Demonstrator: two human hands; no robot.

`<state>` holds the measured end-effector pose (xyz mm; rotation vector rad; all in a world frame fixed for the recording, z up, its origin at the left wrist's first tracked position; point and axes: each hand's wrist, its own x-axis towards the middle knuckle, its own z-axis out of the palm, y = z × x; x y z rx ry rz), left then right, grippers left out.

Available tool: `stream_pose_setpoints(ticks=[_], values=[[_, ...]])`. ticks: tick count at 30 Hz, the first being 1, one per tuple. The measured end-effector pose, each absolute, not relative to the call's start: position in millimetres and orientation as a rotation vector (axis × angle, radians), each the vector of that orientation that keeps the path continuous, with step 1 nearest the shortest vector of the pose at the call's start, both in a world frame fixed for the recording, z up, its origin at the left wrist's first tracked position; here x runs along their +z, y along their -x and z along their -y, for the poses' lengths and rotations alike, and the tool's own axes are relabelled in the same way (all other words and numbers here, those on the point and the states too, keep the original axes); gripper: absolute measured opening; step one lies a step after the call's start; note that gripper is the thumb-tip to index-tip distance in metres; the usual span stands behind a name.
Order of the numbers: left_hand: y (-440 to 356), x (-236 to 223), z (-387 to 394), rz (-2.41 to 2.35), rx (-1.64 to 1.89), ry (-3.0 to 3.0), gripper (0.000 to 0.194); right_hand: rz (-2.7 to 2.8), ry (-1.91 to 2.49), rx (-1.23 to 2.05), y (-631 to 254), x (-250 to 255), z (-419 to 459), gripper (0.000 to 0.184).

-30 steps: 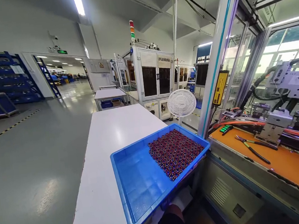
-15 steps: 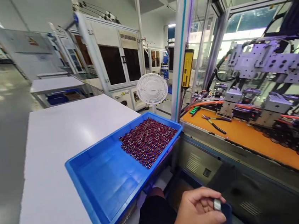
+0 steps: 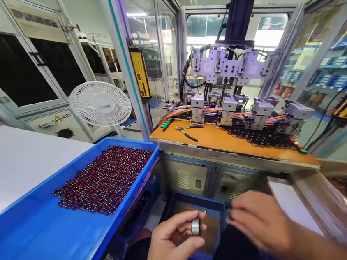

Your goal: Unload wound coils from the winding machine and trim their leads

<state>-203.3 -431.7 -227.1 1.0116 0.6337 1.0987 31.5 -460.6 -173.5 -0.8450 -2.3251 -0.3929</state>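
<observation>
My left hand (image 3: 167, 248) is low in the middle of the view, its thumb and fingers pinched on a small silver metal ring (image 3: 196, 227). Just right of it, my right hand (image 3: 262, 220) is blurred by motion, with its fingers curled toward the ring; whether they hold anything is unclear. Both hands hover above a small blue bin (image 3: 193, 202) on the floor. At my left a large blue tray (image 3: 31, 248) holds a heap of small dark red and blue round parts (image 3: 104, 180).
An orange machine deck (image 3: 224, 139) lies ahead with pliers (image 3: 187, 131), clamps and rows of black parts inside a glass enclosure. A white fan (image 3: 100, 103) stands behind the tray. The white table (image 3: 12, 159) is at left. A plastic-lined box (image 3: 342, 199) is at right.
My view has swung right from the table toward the machine. My left hand has come up holding the ring, and my right hand has come into view beside it.
</observation>
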Motion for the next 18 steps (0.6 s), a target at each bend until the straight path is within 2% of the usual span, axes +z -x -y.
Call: stream_pose_setpoints(ticks=[5,11,15,18], values=[[215.6,-228.5,438.4,-0.739,1.146,-1.134,0.043,2.184,0.640,0.009,30.9,-218.7,443.3,0.016],[217.3,-232.6,443.2,-0.773,1.147,-1.117,0.038,2.102,0.662,0.111,36.3,-232.1,447.0,0.016],[209.1,-234.1,443.9,-0.759,1.146,-1.152,0.038,2.033,0.777,0.122,23.2,-233.8,450.9,0.006],[203.6,-234.9,442.8,-0.756,1.121,-1.147,0.039,2.039,0.814,0.076,16.9,-234.3,451.9,0.009]])
